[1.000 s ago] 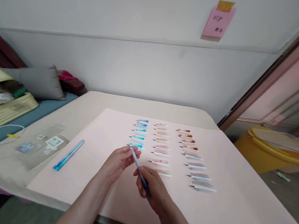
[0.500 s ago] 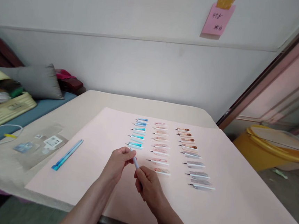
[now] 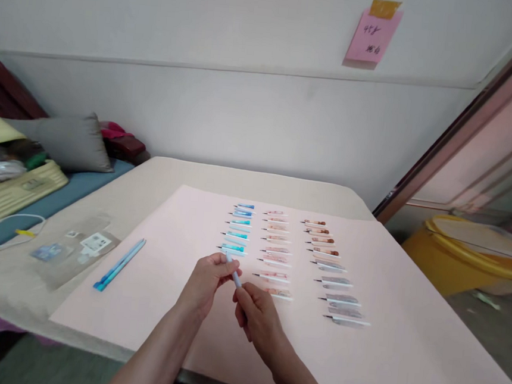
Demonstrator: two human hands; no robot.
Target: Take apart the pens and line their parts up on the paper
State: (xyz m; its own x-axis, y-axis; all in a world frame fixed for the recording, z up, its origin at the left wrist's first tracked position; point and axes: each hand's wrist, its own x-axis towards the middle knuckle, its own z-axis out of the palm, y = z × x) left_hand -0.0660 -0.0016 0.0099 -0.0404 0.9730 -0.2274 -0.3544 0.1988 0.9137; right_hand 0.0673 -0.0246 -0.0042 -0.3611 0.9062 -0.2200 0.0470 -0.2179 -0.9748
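My left hand [image 3: 208, 278] pinches the upper end of a thin blue pen [image 3: 233, 272], and my right hand [image 3: 257, 316] grips its lower part. Both hands hover over a pale pink sheet [image 3: 385, 358] on the table. Just beyond them lie three columns of small pen parts: a blue column [image 3: 237, 229], a pink column [image 3: 274, 247] and a brown-to-grey column [image 3: 330, 267].
Two blue pens [image 3: 119, 264] lie on the sheet's left edge, next to a clear plastic bag [image 3: 76, 247]. A white cable [image 3: 1, 232], a cream basket [image 3: 9, 191] and a grey cushion [image 3: 66, 139] sit at the left. A yellow bin [image 3: 465, 255] stands right; a pink note [image 3: 371, 38] hangs on the wall.
My right hand has slid up the pen toward my left hand, so much less of the pen shows between them. The hands stay in the same spot.
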